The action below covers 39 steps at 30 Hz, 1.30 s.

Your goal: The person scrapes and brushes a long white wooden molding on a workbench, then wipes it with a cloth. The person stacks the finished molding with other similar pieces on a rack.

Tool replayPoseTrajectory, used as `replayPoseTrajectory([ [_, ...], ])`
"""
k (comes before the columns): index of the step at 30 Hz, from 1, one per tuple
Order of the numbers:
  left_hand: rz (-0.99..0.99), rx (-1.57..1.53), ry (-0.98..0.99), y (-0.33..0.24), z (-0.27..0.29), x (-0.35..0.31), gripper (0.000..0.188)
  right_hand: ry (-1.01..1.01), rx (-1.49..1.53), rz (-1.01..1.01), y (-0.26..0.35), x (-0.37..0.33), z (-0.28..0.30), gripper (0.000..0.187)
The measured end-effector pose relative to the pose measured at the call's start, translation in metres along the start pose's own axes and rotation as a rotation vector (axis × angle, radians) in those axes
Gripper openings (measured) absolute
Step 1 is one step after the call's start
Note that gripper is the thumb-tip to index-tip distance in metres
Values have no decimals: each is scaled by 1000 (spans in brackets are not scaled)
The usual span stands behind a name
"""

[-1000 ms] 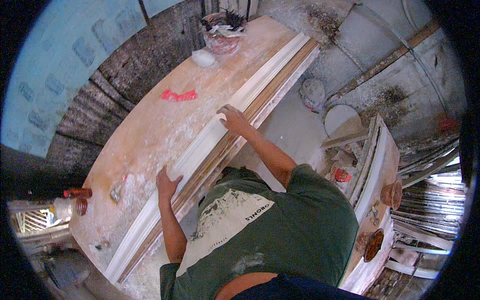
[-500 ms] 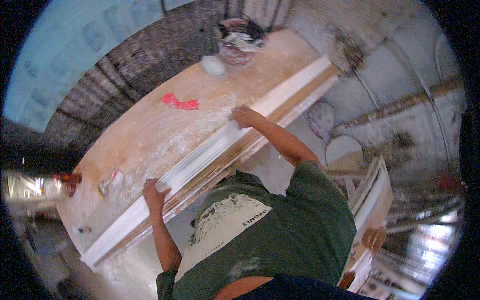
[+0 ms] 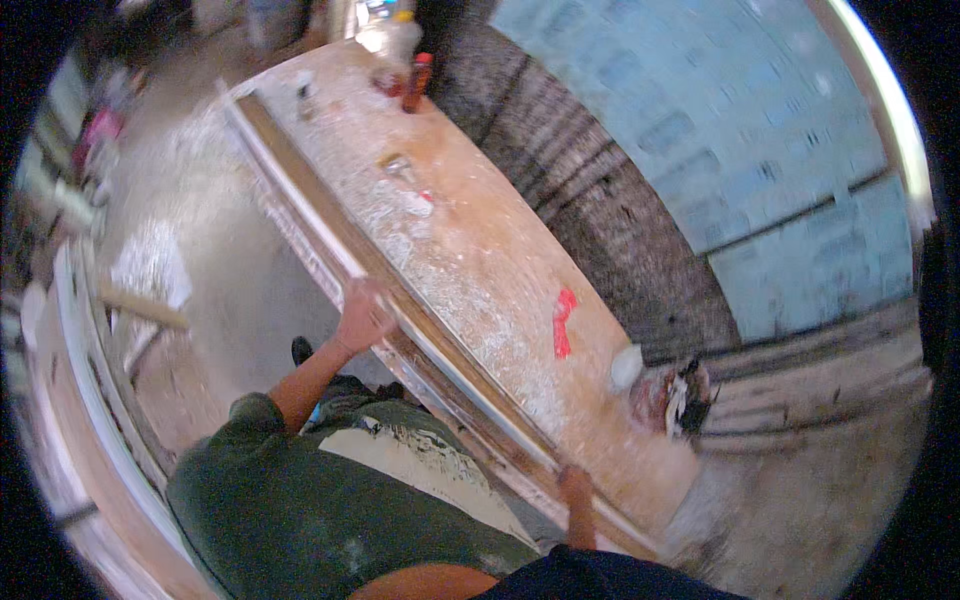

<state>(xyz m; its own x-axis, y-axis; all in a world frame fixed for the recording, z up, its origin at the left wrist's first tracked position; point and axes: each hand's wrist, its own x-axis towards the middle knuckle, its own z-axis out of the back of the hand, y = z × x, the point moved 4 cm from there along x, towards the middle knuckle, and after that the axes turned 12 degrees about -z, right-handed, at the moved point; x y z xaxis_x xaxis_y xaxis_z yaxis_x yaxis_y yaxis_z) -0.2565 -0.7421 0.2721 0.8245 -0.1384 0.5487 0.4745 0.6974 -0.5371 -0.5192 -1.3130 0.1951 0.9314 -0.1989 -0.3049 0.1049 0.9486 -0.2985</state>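
A long wooden moulding [image 3: 320, 205], white along one edge with a brown strip beside it, lies along the near edge of the worktable [image 3: 500, 260]. Around its middle, my left hand [image 3: 365, 313] is closed on it, the fingers somewhat smeared by motion. Farther right, my right hand [image 3: 575, 487] grips the moulding near its lower right end. Part of the right fingers is hidden behind the hand. White dust covers much of the tabletop beside the moulding.
Red tape-like strips [image 3: 563, 325] lie on the table, with a white bowl [image 3: 627, 367] and a messy bucket [image 3: 665, 398] at the right edge. A red bottle [image 3: 418, 82] stands at the far end. Long boards [image 3: 95, 380] stand at the left.
My view has swung round, so the table now slants from upper left to lower right. The moulding shows more brown than before, when its white face was up. Both hands remain on it.
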Motion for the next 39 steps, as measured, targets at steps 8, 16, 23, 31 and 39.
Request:
replayPoseTrajectory([
  [8,742,-544,-302,134,-21,11,42,193,-77,-29,75,-3,61,33],
  [16,623,-300,-314,149,79,59,46,514,57,70,127,-28,133,42],
  [23,636,-257,-252,175,181,108,44,383,102,144,228,28,166,41],
  [31,281,-278,-305,222,335,193,48,196,196,290,446,88,231,40],
  [39,85,-759,-720,300,406,216,47,143,379,251,639,111,293,39],
])
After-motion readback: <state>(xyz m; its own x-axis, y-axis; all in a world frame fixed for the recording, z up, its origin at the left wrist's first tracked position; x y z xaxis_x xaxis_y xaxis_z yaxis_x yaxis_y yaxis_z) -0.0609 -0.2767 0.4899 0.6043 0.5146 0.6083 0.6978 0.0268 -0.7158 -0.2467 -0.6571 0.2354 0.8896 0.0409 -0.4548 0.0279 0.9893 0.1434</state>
